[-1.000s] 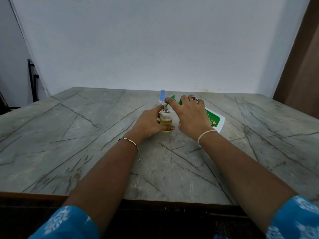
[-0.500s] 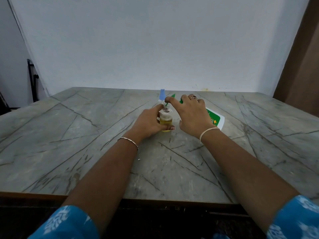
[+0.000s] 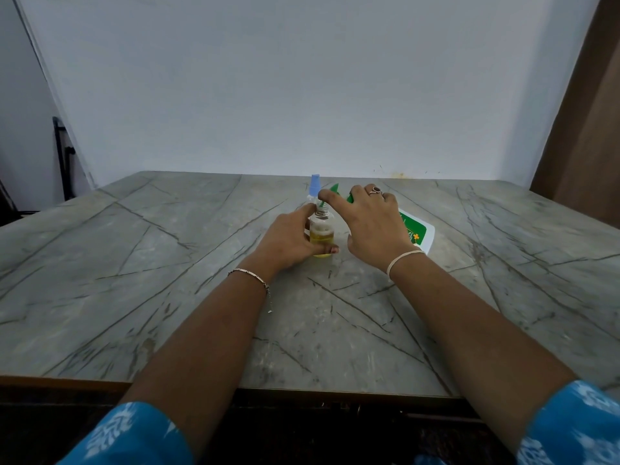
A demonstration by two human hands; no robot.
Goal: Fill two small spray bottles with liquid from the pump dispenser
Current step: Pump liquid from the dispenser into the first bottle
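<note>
**Spout (image 3: pixel 322 205) at the mouth of the open bottle (image 3: pixel 321 229)**

Gripping the open bottle with the left hand (image 3: pixel 288 241), fingers curled round its lower half. Upright near the middle of the table (image 3: pixel 167 263), partly filled with yellow liquid. Holding the tilted white-and-green dispenser (image 3: pixel 417 231) with the right hand (image 3: pixel 372 223), fingers draped over its pump top, forefinger stretched along the green spout. Just behind, partly hidden: a second bottle (image 3: pixel 315 184) with a blue cap.

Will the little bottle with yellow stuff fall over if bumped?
Probably easily: the little bottle looks small, light and only about half full. Its neck is open, so it would likely spill. The left hand gripping it probably steadies it.
</note>
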